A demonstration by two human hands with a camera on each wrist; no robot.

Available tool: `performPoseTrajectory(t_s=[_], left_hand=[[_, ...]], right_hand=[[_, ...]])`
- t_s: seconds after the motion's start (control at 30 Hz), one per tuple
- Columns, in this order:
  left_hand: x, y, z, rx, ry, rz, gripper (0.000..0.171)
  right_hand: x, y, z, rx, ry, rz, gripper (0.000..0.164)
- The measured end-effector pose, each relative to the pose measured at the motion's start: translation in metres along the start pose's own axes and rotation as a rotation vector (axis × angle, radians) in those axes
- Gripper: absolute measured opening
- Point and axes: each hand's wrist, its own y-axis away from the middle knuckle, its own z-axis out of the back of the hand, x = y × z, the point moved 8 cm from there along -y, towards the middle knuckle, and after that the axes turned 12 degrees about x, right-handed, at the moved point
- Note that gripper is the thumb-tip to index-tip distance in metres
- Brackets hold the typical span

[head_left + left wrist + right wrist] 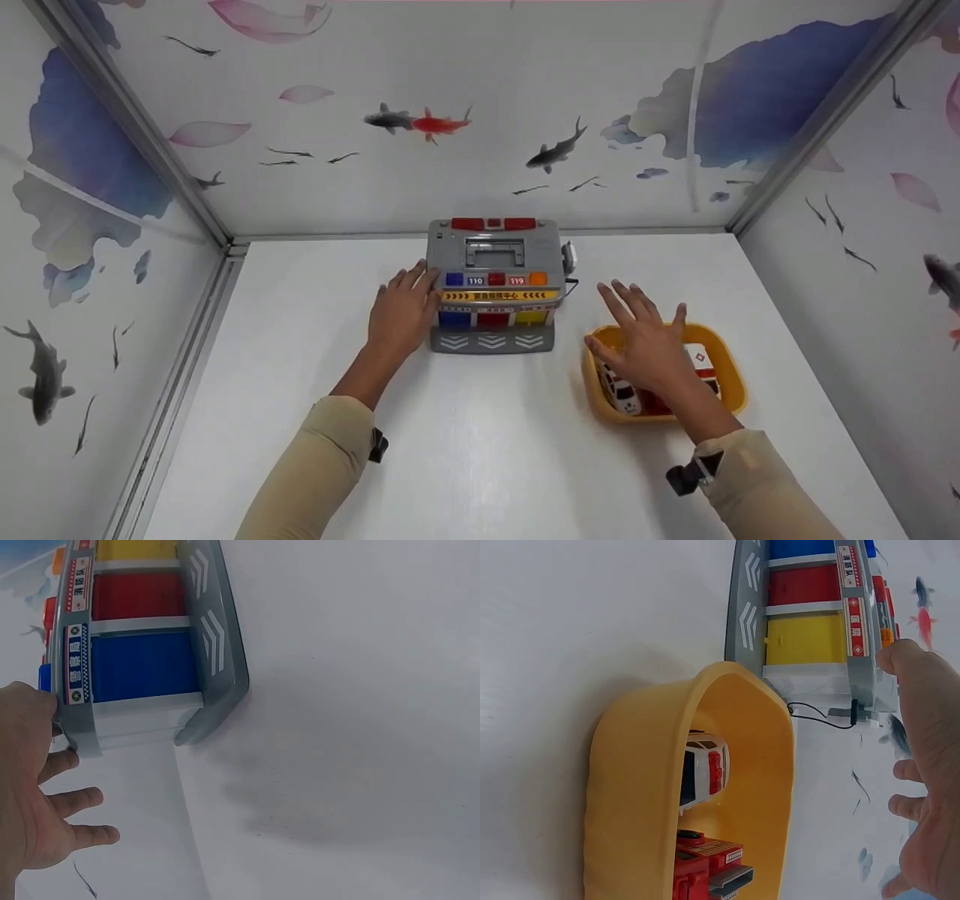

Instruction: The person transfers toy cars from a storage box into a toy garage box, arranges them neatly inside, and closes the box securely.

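A grey toy rescue station (450, 255) stands against the back wall, its blue door (146, 666), red door (139, 595) and yellow door (806, 639) all lowered. My left hand (403, 311) rests at its left side, fingers extended and spread. Over a yellow plastic basket (731, 367), right of the station, my right hand (649, 349) hovers with fingers spread and holds nothing. Inside the basket lie a white toy car (624, 395), a white toy vehicle with a red cross mark (699, 358) and a red toy fire truck (705, 870), partly hidden by the hand and rim.
The white tabletop (465, 450) is enclosed by panels printed with fish and petals, with the back panel (480, 180) right behind the station. From the station's right side sticks out a small handset (570, 257) with a black cord (821, 718).
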Motion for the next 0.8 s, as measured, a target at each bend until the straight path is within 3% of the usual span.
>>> performPoseTrajectory(t_s=[0.37,0.8], left_hand=[[0.004,-0.002,0.0,-0.006,0.123,0.011,0.052],[0.003,-0.003,0.001,-0.008,0.234,0.03,0.045]], right_hand=[[0.01,-0.01,0.006,0.044,-0.043,0.035,0.091],[0.019,-0.033,0.007,0.073,-0.19,0.074,0.069]])
